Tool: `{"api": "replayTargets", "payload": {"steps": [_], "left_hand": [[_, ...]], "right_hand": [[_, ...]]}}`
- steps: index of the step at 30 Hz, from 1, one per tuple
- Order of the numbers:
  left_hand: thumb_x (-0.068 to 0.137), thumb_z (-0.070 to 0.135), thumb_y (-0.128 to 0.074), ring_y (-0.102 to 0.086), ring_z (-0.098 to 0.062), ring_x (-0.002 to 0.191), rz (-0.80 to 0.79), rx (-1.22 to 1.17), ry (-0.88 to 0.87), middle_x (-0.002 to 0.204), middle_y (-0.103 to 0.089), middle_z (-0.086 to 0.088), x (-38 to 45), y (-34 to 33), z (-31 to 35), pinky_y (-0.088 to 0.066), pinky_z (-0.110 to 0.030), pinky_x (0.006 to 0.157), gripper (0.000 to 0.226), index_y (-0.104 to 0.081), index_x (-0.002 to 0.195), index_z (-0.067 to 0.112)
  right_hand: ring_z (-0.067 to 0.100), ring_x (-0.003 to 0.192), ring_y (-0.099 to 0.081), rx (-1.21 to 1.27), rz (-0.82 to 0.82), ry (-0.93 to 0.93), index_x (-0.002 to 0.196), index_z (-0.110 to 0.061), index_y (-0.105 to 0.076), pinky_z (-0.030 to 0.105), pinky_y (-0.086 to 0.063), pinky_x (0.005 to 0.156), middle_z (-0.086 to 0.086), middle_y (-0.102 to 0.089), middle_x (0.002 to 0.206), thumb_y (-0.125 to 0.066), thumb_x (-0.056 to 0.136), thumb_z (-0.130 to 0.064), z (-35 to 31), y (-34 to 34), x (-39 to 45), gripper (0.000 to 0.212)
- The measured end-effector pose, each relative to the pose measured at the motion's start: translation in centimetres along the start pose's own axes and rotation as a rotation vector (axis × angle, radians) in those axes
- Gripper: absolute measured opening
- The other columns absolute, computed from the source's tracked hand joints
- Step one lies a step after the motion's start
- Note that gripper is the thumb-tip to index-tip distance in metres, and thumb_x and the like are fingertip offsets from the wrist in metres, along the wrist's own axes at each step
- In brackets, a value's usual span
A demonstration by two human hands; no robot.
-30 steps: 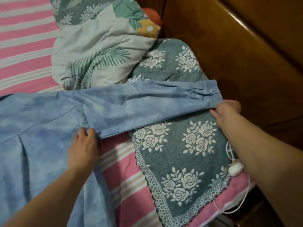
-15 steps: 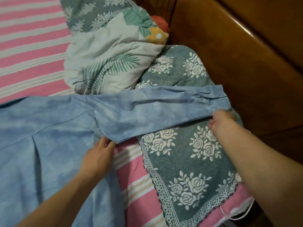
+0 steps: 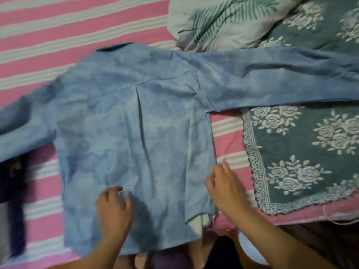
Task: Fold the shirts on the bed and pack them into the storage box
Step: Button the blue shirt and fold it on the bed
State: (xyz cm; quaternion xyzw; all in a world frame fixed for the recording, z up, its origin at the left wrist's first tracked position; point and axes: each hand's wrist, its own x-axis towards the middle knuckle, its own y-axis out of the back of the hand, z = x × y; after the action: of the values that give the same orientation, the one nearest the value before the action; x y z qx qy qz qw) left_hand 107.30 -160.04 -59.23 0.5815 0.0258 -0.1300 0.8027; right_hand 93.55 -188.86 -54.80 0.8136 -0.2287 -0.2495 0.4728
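Note:
A light blue long-sleeved shirt (image 3: 136, 133) lies back side up on the pink striped bed (image 3: 58, 32), collar at the far edge, both sleeves spread out to the sides. Its right sleeve (image 3: 272, 78) stretches over a teal floral blanket. My left hand (image 3: 113, 208) rests on the lower back of the shirt with fingers loosely bent. My right hand (image 3: 225, 185) touches the shirt's right side edge near the hem, fingers slightly curled against the cloth. No storage box is in view.
A teal blanket with white roses (image 3: 303, 156) covers the bed's right part. A white leaf-print quilt (image 3: 223, 22) is bunched at the top right. A dark garment (image 3: 13, 191) lies at the left edge. The bed's near edge runs along the bottom.
The view has swung left and down, so the whole shirt back shows. My right hand has let go of the sleeve cuff and come to the side hem; my left hand moved down from the armpit.

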Motion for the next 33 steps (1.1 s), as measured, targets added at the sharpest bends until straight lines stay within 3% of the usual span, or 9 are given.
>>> {"api": "replayTargets", "payload": {"steps": [3, 6, 9, 14, 19, 21, 24, 27, 33], "left_hand": [[0.079, 0.032, -0.066, -0.055, -0.048, 0.097, -0.127, 0.144, 0.155, 0.102, -0.062, -0.028, -4.2, 3.6, -10.4, -0.048, -0.058, 0.085, 0.038, -0.066, 0.105, 0.004], [0.073, 0.028, -0.083, -0.053, -0.047, 0.104, -0.364, 0.249, 0.095, 0.118, -0.054, -0.024, -7.0, 6.2, -16.4, -0.050, -0.057, 0.087, 0.057, -0.060, 0.123, 0.011], [0.070, 0.018, -0.089, -0.047, -0.048, 0.122, -0.514, 0.346, -0.013, 0.142, -0.038, -0.017, -7.3, 7.3, -18.6, -0.052, -0.058, 0.091, 0.087, -0.041, 0.143, 0.024], [0.087, 0.007, -0.071, -0.059, -0.040, 0.103, -0.336, 0.255, -0.120, 0.124, -0.049, -0.015, -5.6, 8.0, -19.8, -0.058, -0.051, 0.070, 0.032, -0.055, 0.114, 0.016], [0.094, 0.013, -0.063, -0.064, -0.036, 0.090, -0.382, 0.245, -0.151, 0.113, -0.055, -0.010, -3.2, 8.8, -21.9, -0.053, -0.044, 0.066, 0.016, -0.063, 0.110, 0.017], [0.098, 0.012, -0.058, -0.064, -0.037, 0.086, -0.397, 0.228, -0.142, 0.111, -0.057, -0.012, -2.6, 9.2, -21.9, -0.051, -0.043, 0.067, 0.017, -0.065, 0.114, 0.013], [0.095, 0.011, -0.065, -0.064, -0.034, 0.081, -0.391, 0.234, -0.155, 0.108, -0.059, -0.013, -2.3, 10.0, -21.9, -0.048, -0.038, 0.065, 0.017, -0.067, 0.112, 0.010], [0.087, 0.011, -0.072, -0.060, -0.030, 0.073, -0.438, 0.317, -0.239, 0.098, -0.057, -0.009, -3.2, 10.5, -22.9, -0.048, -0.036, 0.057, 0.007, -0.069, 0.093, 0.013], [0.092, 0.016, -0.064, -0.054, -0.029, 0.072, -0.269, 0.011, 0.265, 0.087, -0.058, -0.012, -1.9, 10.1, -22.1, -0.046, -0.043, 0.068, 0.018, -0.053, 0.082, 0.006]], "right_hand": [[0.032, 0.081, -0.059, -0.030, -0.208, -0.069, 0.096, -0.017, -0.055, 0.041, -0.050, 0.064, 0.004, -0.052, 0.092, -0.074, 0.080, -0.022, -0.3, -3.2, -8.2, 0.025], [0.035, 0.100, -0.056, -0.186, -0.282, -0.144, 0.133, -0.013, -0.052, 0.047, -0.054, 0.080, 0.011, -0.052, 0.117, -0.072, 0.070, -0.012, -0.4, -5.3, -11.4, 0.066], [0.035, 0.101, -0.052, -0.351, -0.201, -0.147, 0.131, -0.014, -0.051, 0.047, -0.052, 0.077, 0.014, -0.048, 0.123, -0.068, 0.071, -0.021, -0.8, -5.6, -10.5, 0.063], [0.036, 0.071, -0.053, -0.499, -0.142, 0.134, 0.090, -0.006, -0.056, 0.042, -0.042, 0.056, 0.016, -0.055, 0.083, -0.067, 0.072, -0.011, -0.3, -4.3, -8.8, 0.023], [0.030, 0.094, -0.065, -0.770, -0.506, -0.469, 0.107, -0.009, -0.064, 0.039, -0.055, 0.077, 0.010, -0.064, 0.101, -0.053, 0.090, -0.011, 5.5, 0.0, -11.1, 0.020], [0.032, 0.100, -0.065, -0.656, -0.543, -0.571, 0.107, -0.009, -0.061, 0.038, -0.052, 0.081, 0.013, -0.066, 0.107, -0.052, 0.092, -0.009, 5.1, 0.5, -10.5, 0.018], [0.041, 0.099, -0.061, -0.291, -0.157, -0.634, 0.103, -0.003, -0.055, 0.042, -0.045, 0.079, 0.023, -0.063, 0.106, -0.048, 0.096, -0.008, 3.2, -0.4, -8.7, 0.011], [0.040, 0.106, -0.059, 0.151, -0.041, -0.750, 0.120, 0.001, -0.058, 0.040, -0.041, 0.084, 0.025, -0.063, 0.117, -0.051, 0.100, -0.021, 1.9, -2.1, -7.3, 0.030], [0.031, 0.105, -0.063, 0.466, -0.081, -0.818, 0.126, -0.006, -0.061, 0.041, -0.050, 0.087, 0.014, -0.066, 0.122, -0.062, 0.094, -0.039, 1.8, -3.0, -7.7, 0.046]]}}
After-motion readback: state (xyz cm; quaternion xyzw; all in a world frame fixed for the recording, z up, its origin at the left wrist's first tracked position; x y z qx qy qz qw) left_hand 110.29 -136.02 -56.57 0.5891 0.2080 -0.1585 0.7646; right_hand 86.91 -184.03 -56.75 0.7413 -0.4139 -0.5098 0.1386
